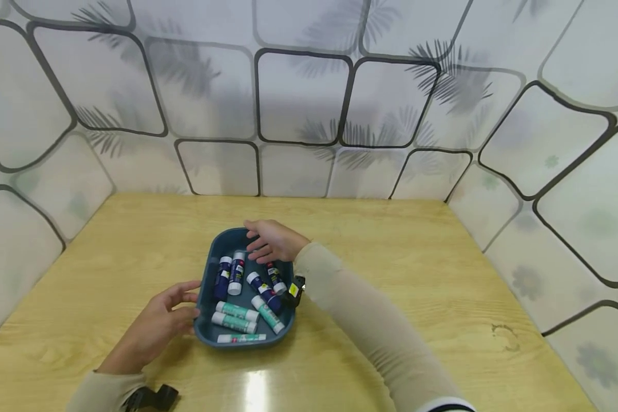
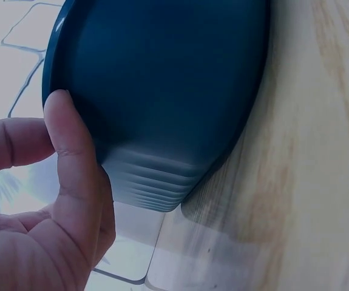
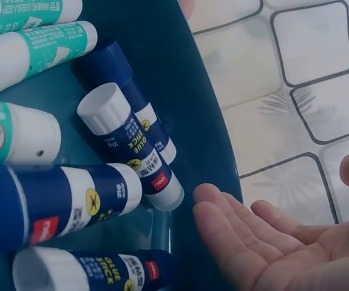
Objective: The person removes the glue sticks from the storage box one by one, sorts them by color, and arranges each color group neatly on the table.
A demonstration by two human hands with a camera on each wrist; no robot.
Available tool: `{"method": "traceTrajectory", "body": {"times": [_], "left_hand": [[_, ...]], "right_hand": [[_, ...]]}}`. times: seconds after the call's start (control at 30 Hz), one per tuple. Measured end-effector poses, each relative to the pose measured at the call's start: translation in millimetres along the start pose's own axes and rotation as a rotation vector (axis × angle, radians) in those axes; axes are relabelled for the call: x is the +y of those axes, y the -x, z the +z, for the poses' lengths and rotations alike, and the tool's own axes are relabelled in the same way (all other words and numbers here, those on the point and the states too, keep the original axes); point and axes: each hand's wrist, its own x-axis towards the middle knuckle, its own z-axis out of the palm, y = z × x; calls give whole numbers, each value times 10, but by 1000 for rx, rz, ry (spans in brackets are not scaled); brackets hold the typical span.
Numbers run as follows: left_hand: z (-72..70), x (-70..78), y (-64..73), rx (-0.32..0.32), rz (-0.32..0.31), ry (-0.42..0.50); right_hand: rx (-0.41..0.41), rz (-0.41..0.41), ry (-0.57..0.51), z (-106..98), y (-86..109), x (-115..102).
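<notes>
A dark blue plastic bin (image 1: pixel 202 335) sits on the table with several glue sticks inside. Navy glue sticks (image 1: pixel 236 273) lie toward its far half, green-and-white glue sticks (image 1: pixel 234 322) toward its near half. My left hand (image 1: pixel 159 317) is at the bin's left side, its fingertips right at the rim and outer wall. In the left wrist view, a fingertip (image 2: pixel 59 106) overlaps the rim. My right hand (image 1: pixel 274 241) hovers over the bin's far right corner, fingers loosely extended and nothing in them. In the right wrist view, its fingertips (image 3: pixel 207 194) are near a navy glue stick (image 3: pixel 132 145).
The bin stands on a light wooden table (image 1: pixel 391 257). Patterned white panels (image 1: pixel 304 97) rise behind the table and along both sides. Dark wrist cameras show on both sleeves, the right one (image 1: pixel 294 290) overlapping the bin's right rim.
</notes>
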Motion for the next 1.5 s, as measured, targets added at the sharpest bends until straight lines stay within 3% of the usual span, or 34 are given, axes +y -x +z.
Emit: {"method": "traceTrajectory", "body": {"times": [0.5, 0.9, 1.5], "left_hand": [[3, 38, -18, 11, -21, 28], [5, 9, -15, 7, -14, 35], [-18, 5, 10, 13, -29, 21]], "right_hand": [[18, 55, 91, 57, -87, -44], [8, 115, 206, 124, -210, 42], [14, 97, 438, 241, -321, 100]]}}
